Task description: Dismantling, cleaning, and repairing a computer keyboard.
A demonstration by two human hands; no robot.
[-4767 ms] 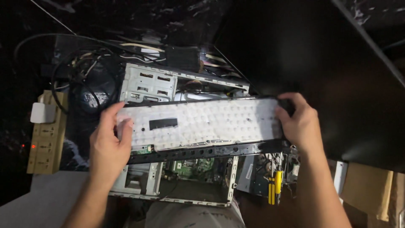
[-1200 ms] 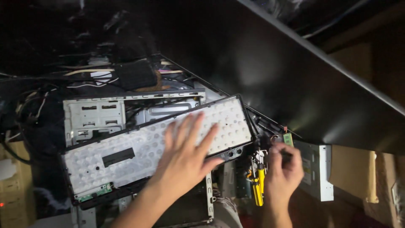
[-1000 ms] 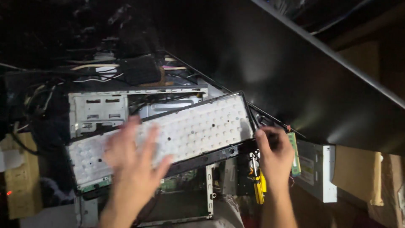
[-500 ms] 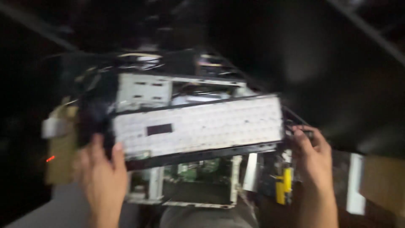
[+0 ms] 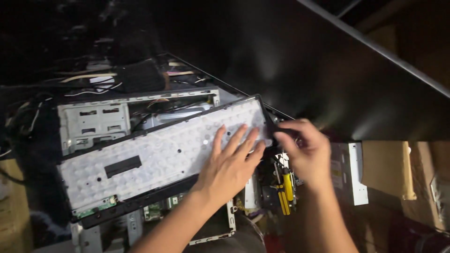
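White dimpled membrane sheet, exposed: opened keyboard (image 5: 164, 154) (key side already off), lying tilted across an open grey computer case (image 5: 93, 124), its small green circuit board at the near-left corner. Left hand (image 5: 229, 164): flat, fingers spread, pressing the sheet's right half. Right hand (image 5: 307, 150): fingers pinched on the keyboard's black right end, possibly on a frame edge; too dark to tell. Yellow-handled screwdriver (image 5: 287, 187) lies just below. Black frame not yet separated.

Your left hand (image 5: 229, 166) covers the keyboard (image 5: 154, 157)'s right half; its left half lies open. A dark panel (image 5: 328, 79) crowds the far right, with screwdrivers (image 5: 283, 192) beneath your right hand (image 5: 304, 152).
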